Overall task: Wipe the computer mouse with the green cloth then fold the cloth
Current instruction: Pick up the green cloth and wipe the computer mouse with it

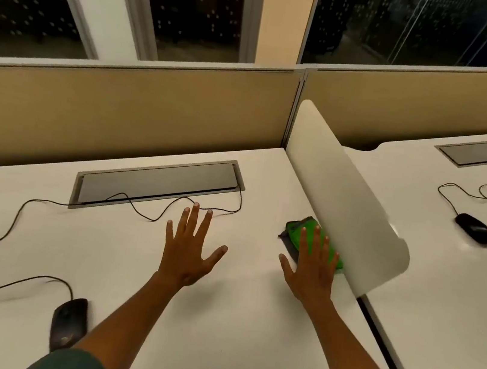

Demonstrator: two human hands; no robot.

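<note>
A black wired computer mouse [69, 323] lies on the white desk [215, 322] at the near left, beside my left forearm. The green cloth [305, 230], bunched over a grey edge, sits at the right of the desk against the white side divider. My right hand [311, 270] is open with fingers spread, its fingertips over the near part of the cloth; I cannot tell whether they touch it. My left hand [190, 249] is open with fingers spread, over bare desk in the middle, holding nothing.
A grey cable hatch [157, 184] is set in the desk at the back, with black cables [27, 205] trailing left. A curved white divider [352, 207] bounds the right side. A second black mouse [475, 232] lies on the neighbouring desk. A tan partition [119, 121] closes the back.
</note>
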